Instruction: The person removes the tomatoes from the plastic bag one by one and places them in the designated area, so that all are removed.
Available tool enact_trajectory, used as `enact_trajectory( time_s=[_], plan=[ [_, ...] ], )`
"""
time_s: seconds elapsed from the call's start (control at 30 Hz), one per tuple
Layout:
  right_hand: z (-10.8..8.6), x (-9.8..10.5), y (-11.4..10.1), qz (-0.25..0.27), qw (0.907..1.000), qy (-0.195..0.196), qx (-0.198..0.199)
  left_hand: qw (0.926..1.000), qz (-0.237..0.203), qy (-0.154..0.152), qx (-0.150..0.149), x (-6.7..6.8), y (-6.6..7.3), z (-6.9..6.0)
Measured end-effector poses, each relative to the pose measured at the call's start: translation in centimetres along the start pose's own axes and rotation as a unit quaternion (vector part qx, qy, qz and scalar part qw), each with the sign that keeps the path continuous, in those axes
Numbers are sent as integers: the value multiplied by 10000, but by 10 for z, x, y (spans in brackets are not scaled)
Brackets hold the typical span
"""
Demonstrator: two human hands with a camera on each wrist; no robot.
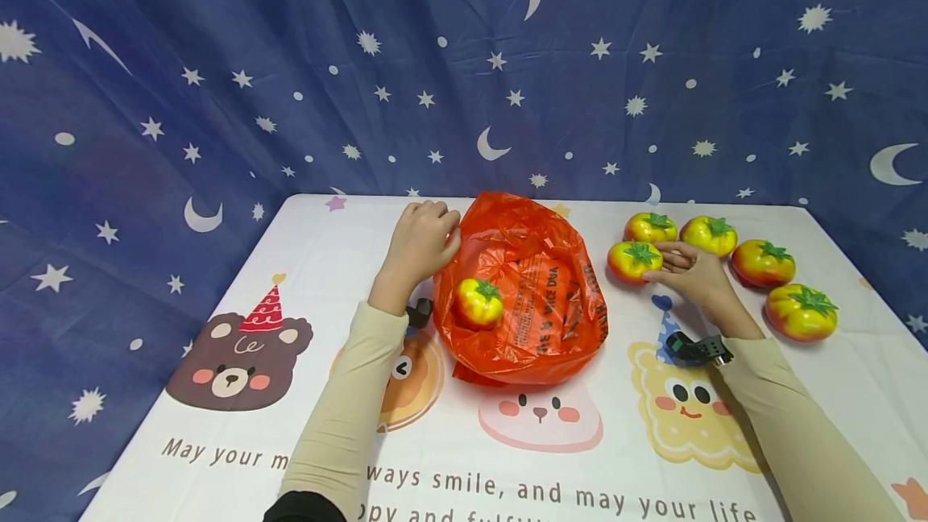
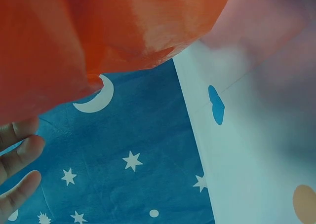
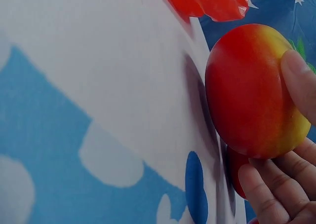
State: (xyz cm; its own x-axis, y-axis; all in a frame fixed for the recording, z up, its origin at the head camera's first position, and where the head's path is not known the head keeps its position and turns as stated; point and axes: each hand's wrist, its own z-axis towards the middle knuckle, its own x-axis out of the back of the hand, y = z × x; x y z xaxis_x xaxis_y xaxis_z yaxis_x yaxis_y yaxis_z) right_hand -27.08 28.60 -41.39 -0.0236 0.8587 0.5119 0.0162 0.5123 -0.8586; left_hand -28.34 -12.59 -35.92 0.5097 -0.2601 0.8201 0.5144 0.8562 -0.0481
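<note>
A red plastic bag (image 1: 540, 264) stands on the table with its mouth spread, and one yellow-red tomato (image 1: 478, 303) lies inside at its left. My left hand (image 1: 424, 240) grips the bag's upper left rim; in the left wrist view the bag's side (image 2: 138, 26) hangs above the fingers. My right hand (image 1: 692, 272) pinches another tomato (image 1: 633, 262) between thumb and fingers, to the right of the bag. Close up, that tomato (image 3: 256, 91) shows a red-to-yellow side, slightly off the cloth.
More tomatoes lie around my right hand: two behind it (image 1: 650, 227) (image 1: 709, 236), and two to its right, one farther back (image 1: 764, 263) and one nearer (image 1: 801, 312). A white printed cloth (image 1: 239, 457) covers the table. A blue star-patterned curtain (image 1: 464, 71) hangs behind.
</note>
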Motion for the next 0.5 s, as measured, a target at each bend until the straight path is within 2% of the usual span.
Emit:
enact_trajectory(
  time_s=[0.33, 0.5],
  plan=[
    [0, -1, 4, 138, 9999, 6, 67, 10000, -13, 40, -9, 1, 0, -1],
    [1, -1, 3, -78, 10000, -12, 23, 10000, -18, 24, 13, 1, 0, -1]
  ],
)
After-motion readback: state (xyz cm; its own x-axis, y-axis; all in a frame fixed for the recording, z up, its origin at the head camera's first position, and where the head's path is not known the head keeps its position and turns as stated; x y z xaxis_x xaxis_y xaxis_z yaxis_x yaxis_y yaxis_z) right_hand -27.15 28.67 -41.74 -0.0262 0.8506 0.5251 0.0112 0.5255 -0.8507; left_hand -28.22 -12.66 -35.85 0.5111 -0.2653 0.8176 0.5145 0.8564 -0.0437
